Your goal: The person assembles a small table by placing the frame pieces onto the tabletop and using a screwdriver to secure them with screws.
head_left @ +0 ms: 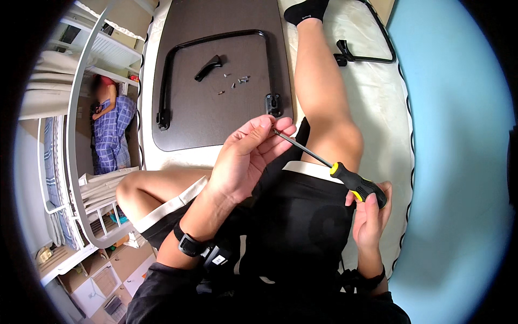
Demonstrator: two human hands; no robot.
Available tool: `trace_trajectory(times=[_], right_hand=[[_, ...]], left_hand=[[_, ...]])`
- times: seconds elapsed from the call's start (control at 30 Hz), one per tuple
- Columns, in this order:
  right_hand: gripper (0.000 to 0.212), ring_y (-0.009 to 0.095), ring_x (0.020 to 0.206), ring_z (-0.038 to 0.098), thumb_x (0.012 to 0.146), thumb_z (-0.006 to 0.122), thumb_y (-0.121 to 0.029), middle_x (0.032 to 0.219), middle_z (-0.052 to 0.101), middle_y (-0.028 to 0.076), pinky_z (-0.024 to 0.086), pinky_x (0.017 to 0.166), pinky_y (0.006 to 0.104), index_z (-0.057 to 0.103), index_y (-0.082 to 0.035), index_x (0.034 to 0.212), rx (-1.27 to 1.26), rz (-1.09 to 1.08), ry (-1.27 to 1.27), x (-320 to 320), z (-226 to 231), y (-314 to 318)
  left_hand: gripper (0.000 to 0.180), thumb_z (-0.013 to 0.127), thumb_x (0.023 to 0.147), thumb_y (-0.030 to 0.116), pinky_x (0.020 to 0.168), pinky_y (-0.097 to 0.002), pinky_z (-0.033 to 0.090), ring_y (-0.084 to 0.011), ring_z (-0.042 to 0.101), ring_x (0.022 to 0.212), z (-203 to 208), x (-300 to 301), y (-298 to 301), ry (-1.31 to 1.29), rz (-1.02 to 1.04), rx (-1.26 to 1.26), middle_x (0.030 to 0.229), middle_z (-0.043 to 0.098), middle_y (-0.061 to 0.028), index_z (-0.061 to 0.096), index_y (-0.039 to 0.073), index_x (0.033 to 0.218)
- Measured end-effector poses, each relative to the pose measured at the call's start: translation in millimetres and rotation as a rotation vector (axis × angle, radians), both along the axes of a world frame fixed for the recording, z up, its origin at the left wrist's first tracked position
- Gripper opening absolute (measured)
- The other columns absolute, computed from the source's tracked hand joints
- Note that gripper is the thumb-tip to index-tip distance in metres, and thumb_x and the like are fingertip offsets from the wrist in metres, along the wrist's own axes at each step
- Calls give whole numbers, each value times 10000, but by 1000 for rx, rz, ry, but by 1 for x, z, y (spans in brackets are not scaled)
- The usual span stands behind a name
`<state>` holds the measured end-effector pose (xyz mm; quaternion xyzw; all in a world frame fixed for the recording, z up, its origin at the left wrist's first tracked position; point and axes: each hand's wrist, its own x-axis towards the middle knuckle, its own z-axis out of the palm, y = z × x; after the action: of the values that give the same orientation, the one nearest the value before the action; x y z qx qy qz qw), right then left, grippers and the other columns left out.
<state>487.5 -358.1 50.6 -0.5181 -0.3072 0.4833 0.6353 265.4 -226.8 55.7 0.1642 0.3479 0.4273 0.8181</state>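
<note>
My right hand point(371, 218) grips the black and yellow handle of a screwdriver point(307, 149), whose shaft points up and left. At the tip, the fingers of my left hand point(243, 156) are drawn together; whatever they pinch there is too small to make out. Beyond my hands lies a dark brown tabletop point(226, 127) with rounded corners. On it rests a black U-shaped leg frame point(216, 36) with a black bracket point(273, 105) at its near right end. Inside the frame are a loose black plastic piece point(209, 68) and several small screws point(244, 79).
My bent left leg and outstretched right leg point(324, 81) flank the tabletop on a pale mattress point(372, 108). A second black leg frame point(372, 59) lies at the far right beside a light blue wall point(448, 162). A white bed rail point(75, 108) runs along the left; beyond it sits another person point(113, 129).
</note>
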Motion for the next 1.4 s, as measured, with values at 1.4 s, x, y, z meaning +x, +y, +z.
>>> trace_trajectory(times=[1.4], right_hand=[[334, 405, 800, 641, 840, 689, -168, 825, 623, 247, 518, 689, 452, 433, -1, 972, 188, 520, -1291, -24, 28, 143]], left_hand=[[166, 444, 1002, 114, 826, -302, 551, -187, 603, 856, -125, 30, 14, -263, 178, -476, 910, 586, -91, 545, -18, 1002]])
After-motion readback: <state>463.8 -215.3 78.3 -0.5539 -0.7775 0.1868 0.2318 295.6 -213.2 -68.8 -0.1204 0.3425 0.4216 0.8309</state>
